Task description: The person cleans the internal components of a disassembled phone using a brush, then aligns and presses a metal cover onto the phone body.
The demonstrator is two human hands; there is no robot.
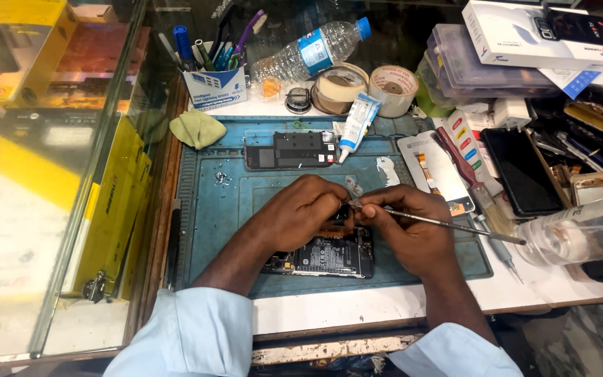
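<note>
The phone (322,255) lies opened on the mat (211,209), its back (291,150) set aside. The left hand (301,213) pinches a small part at its top edge; the right hand (406,230) grips tweezers (448,225) there. Nothing is reassembled yet.

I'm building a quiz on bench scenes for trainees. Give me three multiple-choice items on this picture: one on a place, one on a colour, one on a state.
1. Where does the white glue tube lie?
A. On the far edge of the mat, beside the tape rolls
B. Inside the pen holder
C. On the glass cabinet

2. What colour is the work mat?
A. Red
B. Blue-green
C. White

3. In what state is the phone under the hands?
A. Sealed in a box
B. Opened, its inner parts bare
C. Screen up and lit

Answers:
1 A: the tube leans at the mat's far edge, just below the tape rolls.
2 B: the mat is blue-green all around the phone.
3 B: the battery and boards show while the left hand steadies it and the right hand holds a thin metal tool.
</note>
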